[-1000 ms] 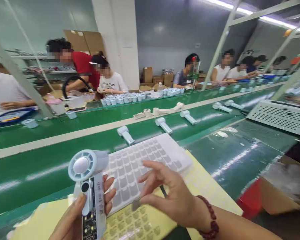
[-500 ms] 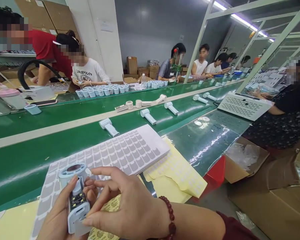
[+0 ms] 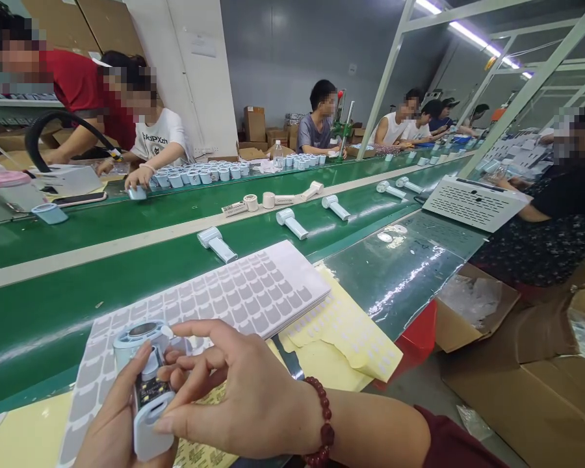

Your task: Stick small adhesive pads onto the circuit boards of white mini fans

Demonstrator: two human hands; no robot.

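Note:
A light-blue handheld fan (image 3: 153, 437) lies in my left hand (image 3: 108, 416), which is closed around its body. Its round head points away from me, and a dark circuit board (image 3: 153, 389) shows in the open handle. My right hand (image 3: 253, 396) bends over it from the right, with the thumb against the handle's near end. The index fingertip reaches the head, beside a small white piece (image 3: 167, 332). Beneath my hands is a stack of sheets with grey stickers (image 3: 253, 292). Other fingers partly hide the handle's right side.
Several light-blue fans (image 3: 292, 223) lie on the green conveyor belt (image 3: 141, 273). Yellow backing paper (image 3: 355, 325) hangs over the bench edge. A white slotted box (image 3: 475, 203) stands to the right, above cardboard boxes (image 3: 507, 383). Co-workers sit across the belt, near rows of small cups (image 3: 205, 174).
My right thumb has shifted slightly along the handle's end, where a translucent flap no longer stands out. Across the belt, a co-worker's hand has reached forward with a light-blue cup.

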